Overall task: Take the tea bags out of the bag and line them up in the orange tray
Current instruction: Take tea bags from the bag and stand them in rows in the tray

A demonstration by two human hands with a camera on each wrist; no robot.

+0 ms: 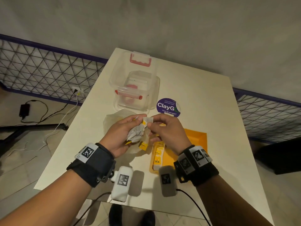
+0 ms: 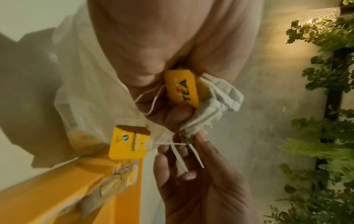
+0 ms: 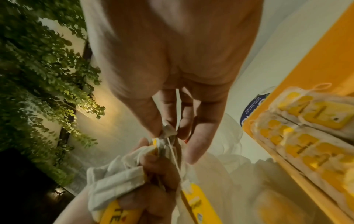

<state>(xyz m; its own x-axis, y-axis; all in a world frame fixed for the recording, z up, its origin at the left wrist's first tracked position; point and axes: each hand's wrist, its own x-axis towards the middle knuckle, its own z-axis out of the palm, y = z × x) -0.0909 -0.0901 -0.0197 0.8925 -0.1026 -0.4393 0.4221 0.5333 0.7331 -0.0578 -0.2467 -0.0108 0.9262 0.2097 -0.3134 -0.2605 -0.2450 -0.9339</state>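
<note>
My left hand grips a crumpled bunch of white tea bags with yellow tags above the translucent plastic bag. My right hand pinches the top corner of one tea bag in that bunch. In the left wrist view a yellow "TEA" tag sits against the gripped tea bags, and a second tag dangles on its string. The right wrist view shows thumb and fingers pinching the paper corner. The orange tray lies to the right, with several tea bags lined along its left side.
A clear plastic container with a red-latched lid stands behind the hands on the white table. A round purple sticker lies beside it. Wire fencing and cables are on the floor to the left.
</note>
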